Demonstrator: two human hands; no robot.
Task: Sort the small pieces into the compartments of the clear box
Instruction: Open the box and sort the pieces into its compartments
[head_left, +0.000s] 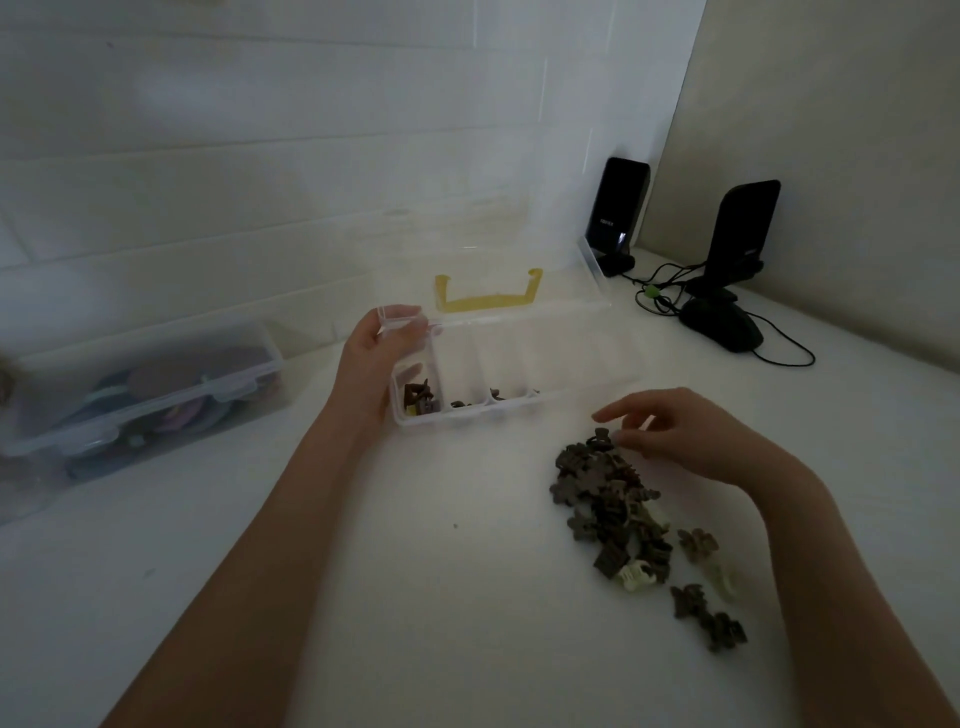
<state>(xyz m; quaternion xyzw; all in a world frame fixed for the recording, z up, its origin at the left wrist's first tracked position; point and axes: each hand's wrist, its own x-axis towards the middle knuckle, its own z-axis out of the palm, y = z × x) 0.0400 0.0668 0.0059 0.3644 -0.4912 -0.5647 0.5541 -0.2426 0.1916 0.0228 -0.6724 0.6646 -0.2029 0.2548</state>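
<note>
Left hand (382, 358): holds the left end of the clear box (498, 364); thumb over the far corner, fingers curled round the end wall; grip closed on the box
Right hand (685, 436): over the far end of the pile of small pieces (608, 504); fingertips (623, 439) loosely bent, touching the top pieces; whether one is pinched I cannot tell
Pile: on the surface (415, 597), under and nearer the person than the right grip; a few strays nearer still
Box: lid up, yellow handle (488, 296) on it; long axis left to right, compartments run front to back; a few pieces in the three nearest the left grip
Handling (judged): pieces light, stiff, lobed, likely to snag together; best pinched singly by the edges; box light, thin-walled, prone to slide, so steady it at the end wall
Beyond: second clear box (145, 395) further left; two black stands (618, 213) behind
</note>
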